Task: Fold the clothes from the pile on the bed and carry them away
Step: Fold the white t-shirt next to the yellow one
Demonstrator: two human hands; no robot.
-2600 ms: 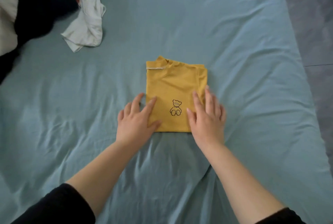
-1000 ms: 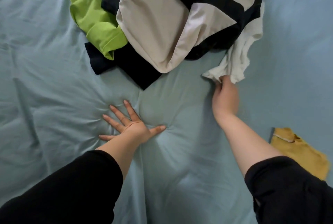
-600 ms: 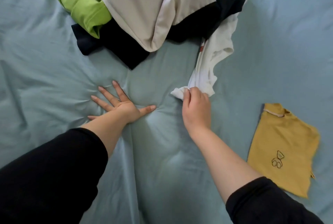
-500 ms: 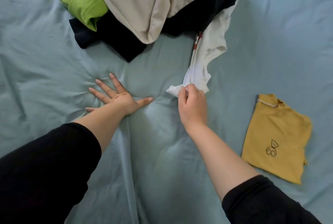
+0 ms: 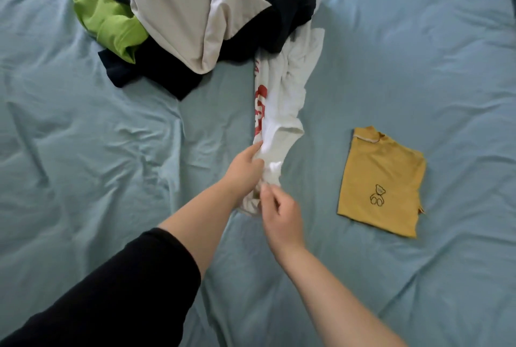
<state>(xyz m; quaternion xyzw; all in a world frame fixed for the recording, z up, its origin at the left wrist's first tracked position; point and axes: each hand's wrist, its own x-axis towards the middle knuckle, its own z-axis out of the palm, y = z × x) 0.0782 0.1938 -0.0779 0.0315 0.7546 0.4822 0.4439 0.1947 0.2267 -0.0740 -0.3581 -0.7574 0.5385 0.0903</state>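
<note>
Two grips on white shirt (image 5: 282, 101): left hand (image 5: 245, 169) clutches mid-cloth, right hand (image 5: 280, 217) pinches near end; far end touches pile (image 5: 212, 11). Step: freeing shirt. Next: spread flat on bed (image 5: 89, 157).

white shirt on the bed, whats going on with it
A person holds the near end of a white shirt with red print, stretched out across the blue bed sheet: the left hand grips it and the right hand pinches it. Its far end lies under the clothes pile. A folded yellow bear shirt lies to the right.
</note>
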